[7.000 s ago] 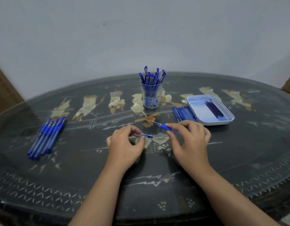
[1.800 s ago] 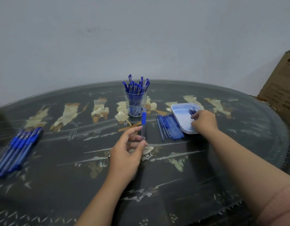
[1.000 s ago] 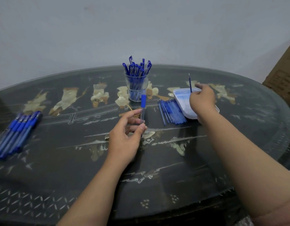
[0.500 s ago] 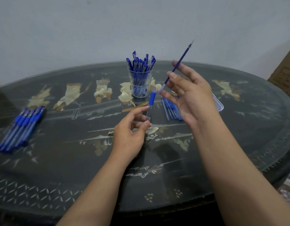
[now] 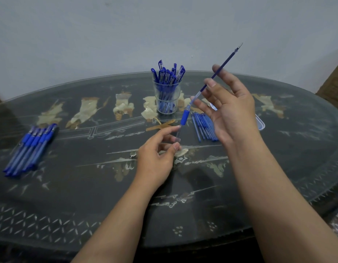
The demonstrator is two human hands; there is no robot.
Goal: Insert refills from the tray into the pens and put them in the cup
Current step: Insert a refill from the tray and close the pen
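Note:
My left hand point(image 5: 156, 158) pinches a clear pen barrel point(image 5: 182, 122) with a blue grip, held upright and tilted to the right. My right hand point(image 5: 229, 109) holds a blue refill point(image 5: 221, 68) between its fingertips, tip up and to the right. The refill's lower end sits at the mouth of the barrel. A clear cup point(image 5: 166, 97) with several blue pens stands at the back centre. The white tray point(image 5: 260, 124) is mostly hidden behind my right hand.
Several blue pens point(image 5: 30, 147) lie in a row at the left of the dark glass-topped table point(image 5: 88, 186). Another row of blue pen parts point(image 5: 203, 127) lies beside the tray. A small metal tip point(image 5: 133, 156) lies near my left hand. A cardboard box point(image 5: 333, 86) stands far right.
My right hand picked a refill from the tray, lifted it and brought it over to the barrel. The refill's lower end now meets the barrel's mouth. My left hand barely moved.

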